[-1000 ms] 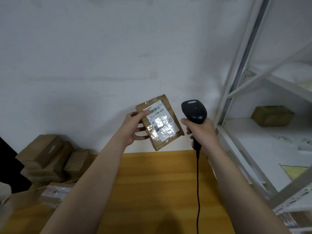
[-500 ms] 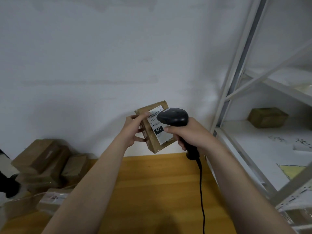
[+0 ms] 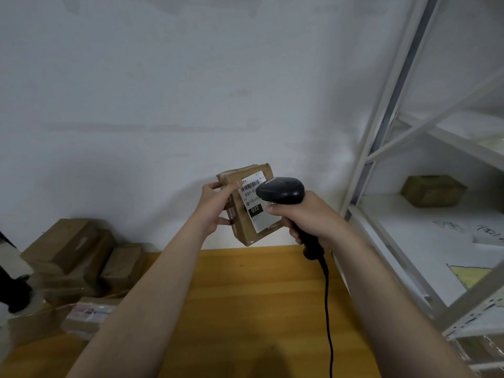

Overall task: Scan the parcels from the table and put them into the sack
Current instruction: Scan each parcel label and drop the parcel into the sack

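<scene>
My left hand [image 3: 215, 207] holds a small brown cardboard parcel [image 3: 240, 214] by its left edge, above the far edge of the yellow table [image 3: 259, 301]. A white barcode label faces me. My right hand [image 3: 308, 216] grips a black corded barcode scanner [image 3: 281, 190], whose head points left across the label and hides part of it. The scanner's cable hangs down over the table. No sack is in view.
Several brown parcels [image 3: 79, 257] are piled at the table's left end. A white metal shelf rack [image 3: 381, 148] stands on the right, with one brown box [image 3: 433, 190] and papers on its shelf. A plain white wall is behind.
My right hand swung the scanner left from beside the parcel to in front of its label. The parcel turned slightly and stays in my left hand.
</scene>
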